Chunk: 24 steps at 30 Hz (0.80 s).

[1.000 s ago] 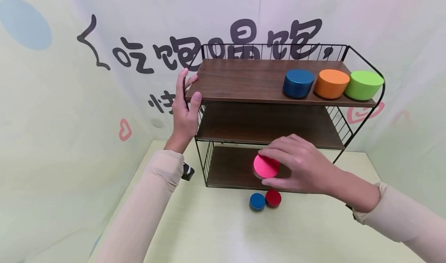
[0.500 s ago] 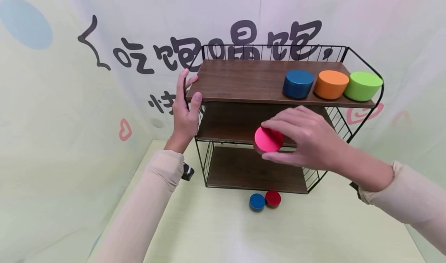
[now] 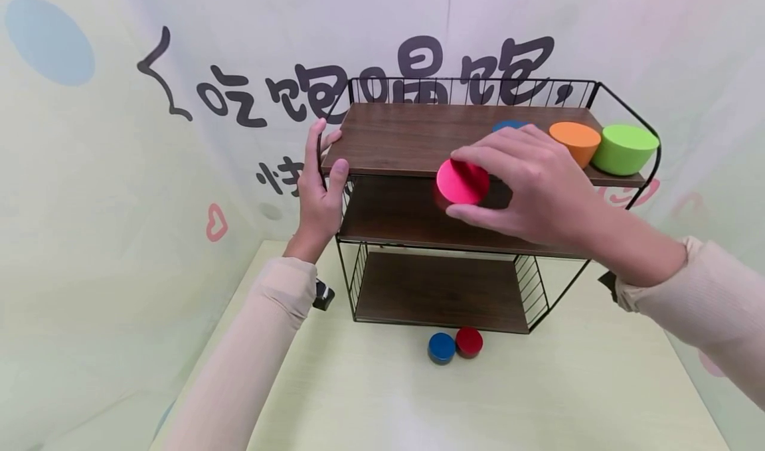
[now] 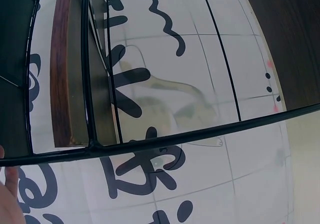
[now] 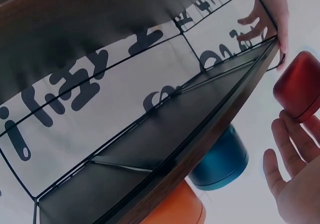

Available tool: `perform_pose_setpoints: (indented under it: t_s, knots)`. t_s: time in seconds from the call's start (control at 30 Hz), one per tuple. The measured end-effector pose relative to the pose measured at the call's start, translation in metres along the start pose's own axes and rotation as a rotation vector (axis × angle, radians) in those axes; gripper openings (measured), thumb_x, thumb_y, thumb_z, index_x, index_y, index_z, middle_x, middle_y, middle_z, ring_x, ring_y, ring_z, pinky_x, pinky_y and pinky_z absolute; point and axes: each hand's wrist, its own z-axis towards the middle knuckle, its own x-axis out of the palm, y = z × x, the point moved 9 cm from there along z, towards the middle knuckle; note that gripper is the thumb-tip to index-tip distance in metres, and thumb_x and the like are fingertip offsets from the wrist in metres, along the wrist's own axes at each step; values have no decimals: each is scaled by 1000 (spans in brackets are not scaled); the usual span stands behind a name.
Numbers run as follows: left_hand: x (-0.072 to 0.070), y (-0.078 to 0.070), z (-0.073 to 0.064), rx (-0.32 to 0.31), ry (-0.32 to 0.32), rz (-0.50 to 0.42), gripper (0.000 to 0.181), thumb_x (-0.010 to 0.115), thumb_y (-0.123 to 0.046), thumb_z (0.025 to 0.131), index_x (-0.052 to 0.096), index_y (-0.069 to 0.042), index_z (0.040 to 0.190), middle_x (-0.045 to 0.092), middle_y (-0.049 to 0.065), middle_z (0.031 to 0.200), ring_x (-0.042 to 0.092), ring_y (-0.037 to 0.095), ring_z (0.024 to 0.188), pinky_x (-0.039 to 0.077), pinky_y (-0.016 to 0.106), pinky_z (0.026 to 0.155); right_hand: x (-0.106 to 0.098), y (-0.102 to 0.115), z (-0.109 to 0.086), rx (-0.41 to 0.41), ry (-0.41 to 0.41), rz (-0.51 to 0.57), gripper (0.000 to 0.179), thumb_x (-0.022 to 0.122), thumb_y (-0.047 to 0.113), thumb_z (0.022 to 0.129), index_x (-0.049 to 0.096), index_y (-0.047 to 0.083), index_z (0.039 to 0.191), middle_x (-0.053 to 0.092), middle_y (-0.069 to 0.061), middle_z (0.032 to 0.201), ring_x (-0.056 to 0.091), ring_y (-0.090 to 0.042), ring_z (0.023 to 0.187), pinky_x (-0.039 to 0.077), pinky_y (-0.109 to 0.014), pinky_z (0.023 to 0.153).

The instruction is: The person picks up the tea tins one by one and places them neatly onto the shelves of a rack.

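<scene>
The rack [image 3: 406,215], gripped by left fingers [image 3: 338,174], stood on the desk [image 3: 508,398] before a lettered backdrop [image 3: 358,19]; right fingers [image 3: 487,159] pinched a pink tub [image 3: 455,186].

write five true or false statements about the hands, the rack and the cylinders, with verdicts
1. The right hand has a pinkish-red cylinder in its grip. True.
2. The left hand holds the rack at its left end. True.
3. On the top shelf, the orange cylinder stands between the blue cylinder and the green cylinder. True.
4. The pinkish-red cylinder rests on the top shelf. False: it is held in the air, apart from the shelf.
5. Two cylinders stand on the bottom shelf. False: a second blue cylinder and a dark-red cylinder stand on the table, in front of the rack.
</scene>
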Motion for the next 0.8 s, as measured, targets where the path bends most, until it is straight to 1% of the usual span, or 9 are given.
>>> perform_pose_setpoints:
  t_s: [0.1,0.17,0.2,0.27,0.5,0.67,0.77,0.8]
  knots:
    - [0,0,0,4,0,-2,52,48,-6,96,33,9,144,56,29,132,50,36,127,34,34,100,-1,-5,4,0,11,-26,56,76,45,83,71,2,117,72,-14,103,64,-30,96,46,-45,84]
    - [0,1,0,3,0,1,52,48,-6,96,33,9,144,56,29,132,50,36,127,34,34,100,-1,-9,6,6,23,-50,55,82,37,77,70,1,118,72,-15,104,64,-30,96,46,-44,83]
    - [0,1,0,4,0,-2,52,48,-6,96,33,9,144,56,29,132,50,36,127,34,34,100,0,-11,8,12,31,-61,56,84,33,75,70,1,119,72,-16,105,64,-30,97,46,-44,83]
    - [0,1,0,2,0,-3,52,48,-6,96,34,9,144,56,29,132,50,37,127,34,34,100,1,-16,10,37,45,-80,58,86,32,74,69,1,119,71,-17,106,64,-31,99,46,-45,82]
    - [1,1,-1,0,6,4,53,48,-6,96,33,8,144,56,29,132,50,36,126,35,34,101,5,-32,19,137,78,-129,55,85,30,76,69,2,121,71,-18,105,64,-33,99,47,-51,84]
    - [0,2,0,-9,6,-1,52,48,-7,97,33,8,144,56,29,133,50,35,127,35,33,99,10,-42,24,193,107,-147,54,81,32,80,68,2,123,70,-18,106,63,-33,99,46,-51,87]
    - [1,4,0,-10,5,-2,52,48,-7,97,33,7,145,56,28,133,50,34,128,35,33,99,13,-47,25,225,128,-151,53,79,32,83,67,3,125,69,-18,104,62,-32,98,44,-50,87]
    - [1,7,-1,-6,5,-2,53,48,-7,97,33,7,145,56,28,133,50,34,128,35,33,99,14,-49,25,231,133,-153,53,79,33,83,67,3,125,69,-18,103,62,-31,97,43,-49,85]
